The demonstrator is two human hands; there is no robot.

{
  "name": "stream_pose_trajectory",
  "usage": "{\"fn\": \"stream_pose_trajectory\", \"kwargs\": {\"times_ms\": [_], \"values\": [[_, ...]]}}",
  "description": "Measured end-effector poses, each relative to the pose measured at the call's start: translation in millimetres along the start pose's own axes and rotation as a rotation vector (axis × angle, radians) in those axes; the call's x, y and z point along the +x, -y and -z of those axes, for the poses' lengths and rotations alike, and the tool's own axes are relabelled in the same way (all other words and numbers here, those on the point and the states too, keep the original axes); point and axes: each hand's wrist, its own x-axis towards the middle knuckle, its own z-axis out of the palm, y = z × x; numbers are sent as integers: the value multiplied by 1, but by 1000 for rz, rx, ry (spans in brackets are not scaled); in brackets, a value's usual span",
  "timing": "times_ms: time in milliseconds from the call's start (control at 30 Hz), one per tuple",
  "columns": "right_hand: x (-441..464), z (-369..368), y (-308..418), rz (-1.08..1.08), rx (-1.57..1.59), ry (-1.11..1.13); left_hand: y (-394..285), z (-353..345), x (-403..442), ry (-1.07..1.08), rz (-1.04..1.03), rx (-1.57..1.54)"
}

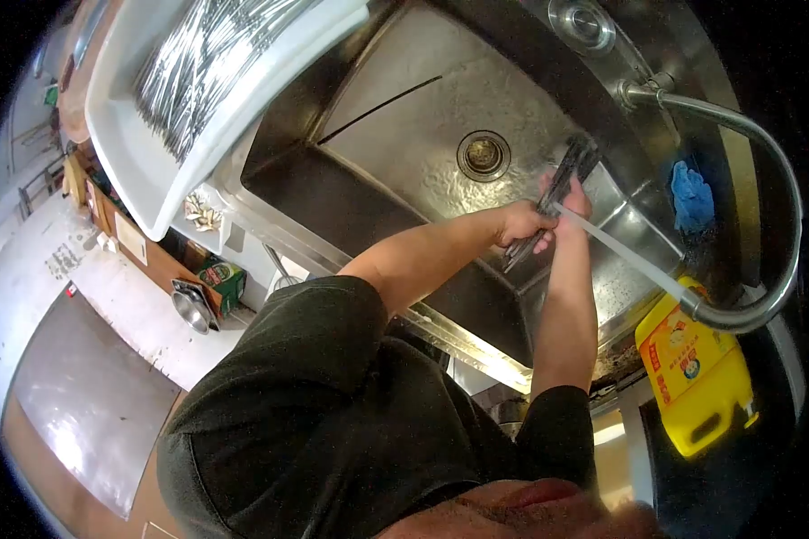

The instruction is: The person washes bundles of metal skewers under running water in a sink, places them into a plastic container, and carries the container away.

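A bundle of dark chopsticks [577, 160] is held tilted over the right part of the steel sink [404, 54]. My left hand [523, 224] is closed round the lower part of the bundle. On the other side of it, my right hand [573, 205] wraps the same bundle, its fingers partly hidden. Water runs from the faucet [764, 144] in a stream onto the bundle and my hands. One loose dark chopstick [379, 110] lies on the sink floor, left of the drain [484, 155]. Shallow water ripples around the drain.
A white plastic tub [121, 153] with many thin shiny metal sticks [207, 72] stands at the sink's left edge. A blue cloth or glove [692, 196] lies on the right rim. Nearby is a yellow jug [697, 368]. Metal bowls [191, 310] sit lower left.
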Motion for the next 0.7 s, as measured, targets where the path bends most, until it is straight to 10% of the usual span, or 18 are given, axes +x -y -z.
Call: {"fn": "stream_pose_trajectory", "kwargs": {"times_ms": [100,300,433,500,633,700], "values": [[-8,3,11,313,-940,-421,-5,0,8,-92,-41,157],[-103,-12,83,957,-643,-132,8,18,8,-63,-150,520],[-121,-48,147,629,-40,207,1,17,-37,-107,18,273],[-103,-43,172,763,-512,214,3,25,-47,-101,-5,200],[-87,-48,208,545,-71,297,-2,30,-67,-118,37,144],[-17,-7,227,953,-609,403,-5,26,-79,-121,48,135]]}}
